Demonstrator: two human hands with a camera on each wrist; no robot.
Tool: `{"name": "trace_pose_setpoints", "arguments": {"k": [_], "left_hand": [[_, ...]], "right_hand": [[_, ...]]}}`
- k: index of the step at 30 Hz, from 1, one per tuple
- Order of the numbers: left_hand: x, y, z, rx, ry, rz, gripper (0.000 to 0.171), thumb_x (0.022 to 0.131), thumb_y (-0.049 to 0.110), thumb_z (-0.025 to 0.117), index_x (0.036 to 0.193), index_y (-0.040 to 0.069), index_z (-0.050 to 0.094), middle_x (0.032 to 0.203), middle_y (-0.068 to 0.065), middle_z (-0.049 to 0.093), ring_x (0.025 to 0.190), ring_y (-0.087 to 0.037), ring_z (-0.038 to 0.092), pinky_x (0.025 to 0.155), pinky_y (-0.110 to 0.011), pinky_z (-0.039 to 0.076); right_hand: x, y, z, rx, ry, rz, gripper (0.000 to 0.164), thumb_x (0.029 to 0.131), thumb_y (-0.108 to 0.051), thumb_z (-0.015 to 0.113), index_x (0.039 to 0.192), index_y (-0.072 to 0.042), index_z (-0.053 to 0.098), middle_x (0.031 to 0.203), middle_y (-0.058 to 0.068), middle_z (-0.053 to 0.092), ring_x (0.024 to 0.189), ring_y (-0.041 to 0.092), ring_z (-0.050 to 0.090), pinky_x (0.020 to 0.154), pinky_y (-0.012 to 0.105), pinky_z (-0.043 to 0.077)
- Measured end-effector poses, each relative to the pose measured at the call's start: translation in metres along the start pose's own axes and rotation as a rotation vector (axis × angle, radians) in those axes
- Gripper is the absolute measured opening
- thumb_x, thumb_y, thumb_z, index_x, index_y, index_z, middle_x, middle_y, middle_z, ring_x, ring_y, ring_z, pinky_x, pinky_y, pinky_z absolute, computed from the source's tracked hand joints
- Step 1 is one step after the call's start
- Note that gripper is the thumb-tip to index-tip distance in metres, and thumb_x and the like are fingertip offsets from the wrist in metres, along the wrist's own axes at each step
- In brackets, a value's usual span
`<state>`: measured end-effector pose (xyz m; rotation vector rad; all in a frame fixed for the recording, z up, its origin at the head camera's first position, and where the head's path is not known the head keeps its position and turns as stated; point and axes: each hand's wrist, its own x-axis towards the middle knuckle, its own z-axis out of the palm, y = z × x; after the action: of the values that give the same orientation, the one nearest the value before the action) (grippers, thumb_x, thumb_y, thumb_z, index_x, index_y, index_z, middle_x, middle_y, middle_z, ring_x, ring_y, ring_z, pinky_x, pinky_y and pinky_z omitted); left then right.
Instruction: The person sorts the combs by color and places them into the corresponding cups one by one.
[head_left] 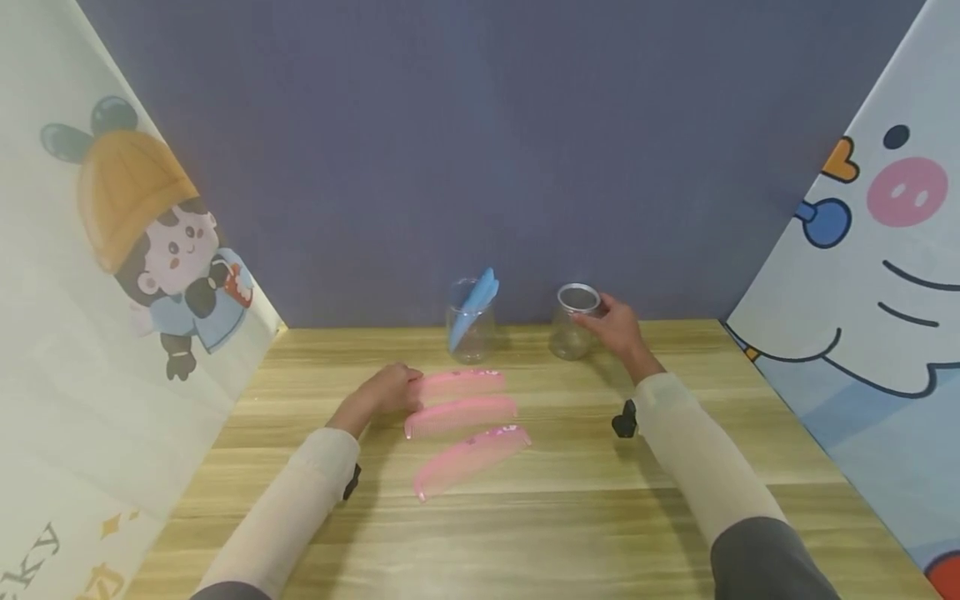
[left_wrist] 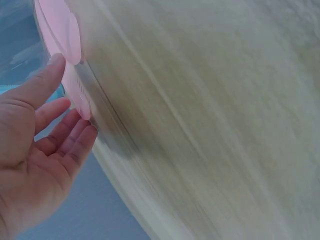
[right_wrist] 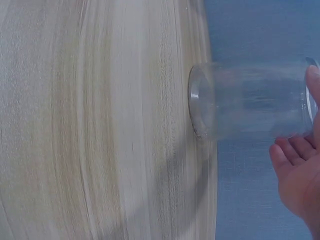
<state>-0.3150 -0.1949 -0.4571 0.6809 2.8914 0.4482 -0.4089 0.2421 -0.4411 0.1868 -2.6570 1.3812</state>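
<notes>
Three pink combs lie in a loose column on the table: a far comb (head_left: 465, 382), a middle comb (head_left: 461, 414) and a near comb (head_left: 472, 457). My left hand (head_left: 392, 387) is at the left end of the far comb. In the left wrist view, its thumb (left_wrist: 45, 80) overlaps the pink plastic, and the loosely bent fingers are right at a comb's end. My right hand (head_left: 618, 329) holds a clear jar (head_left: 572, 337) by its silver rim, thumb on the near side. The jar stands upright near the table's back edge; the right wrist view shows its base.
Left of the jar stands a clear cup (head_left: 472, 342) with a slanted blue comb-like piece (head_left: 474, 304) sticking out of its top. Behind the wood-grain table (head_left: 570, 533) rises a grey-blue back panel (head_left: 480, 150). Cartoon-printed panels flank both sides.
</notes>
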Motion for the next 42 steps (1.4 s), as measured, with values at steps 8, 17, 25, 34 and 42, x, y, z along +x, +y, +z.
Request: {"name": "trace_pose_setpoints", "arguments": {"k": [8,17,25,34,42], "left_hand": [[0.000,-0.008,-0.003,0.016,0.038,0.014,0.041,0.077,0.020,0.089,0.109,-0.001,0.072,0.100,-0.015,0.073,0.091,-0.025,0.064,0.089,-0.045,0.057],[0.001,-0.020,0.002,-0.112,0.023,-0.049,0.036,0.083,0.017,0.084,0.114,0.003,0.074,0.084,-0.006,0.066,0.083,-0.017,0.053,0.077,-0.033,0.051],[-0.003,-0.022,0.005,-0.168,0.097,-0.020,0.042,0.079,0.008,0.078,0.119,-0.003,0.070,0.093,-0.011,0.070,0.082,-0.017,0.056,0.076,-0.031,0.052],[-0.005,-0.021,0.000,-0.384,0.111,-0.160,0.058,0.086,0.011,0.076,0.140,0.001,0.059,0.106,-0.016,0.071,0.089,-0.019,0.064,0.071,-0.025,0.056],[-0.002,-0.023,-0.004,-0.465,0.162,-0.178,0.055,0.086,0.014,0.081,0.136,0.001,0.063,0.098,-0.012,0.071,0.083,-0.014,0.058,0.066,-0.021,0.051]], "right_hand": [[0.003,-0.006,-0.004,-0.013,-0.010,0.008,0.081,0.090,-0.040,0.078,0.151,0.001,0.045,0.143,0.027,0.057,0.130,0.042,0.058,0.110,0.053,0.049],[0.001,-0.007,-0.004,-0.038,-0.032,0.003,0.081,0.089,-0.043,0.078,0.151,0.000,0.046,0.139,0.027,0.061,0.127,0.042,0.060,0.108,0.054,0.051],[0.001,-0.007,-0.006,-0.055,-0.032,0.002,0.080,0.090,-0.040,0.077,0.150,0.002,0.045,0.138,0.028,0.061,0.127,0.043,0.059,0.107,0.054,0.051],[0.000,-0.001,-0.004,-0.082,-0.025,-0.018,0.078,0.091,-0.041,0.076,0.150,0.001,0.047,0.136,0.026,0.063,0.125,0.042,0.061,0.106,0.054,0.051],[0.001,-0.001,-0.003,-0.069,-0.028,-0.017,0.079,0.091,-0.043,0.076,0.150,0.001,0.047,0.139,0.026,0.061,0.127,0.042,0.060,0.107,0.054,0.051]]}}
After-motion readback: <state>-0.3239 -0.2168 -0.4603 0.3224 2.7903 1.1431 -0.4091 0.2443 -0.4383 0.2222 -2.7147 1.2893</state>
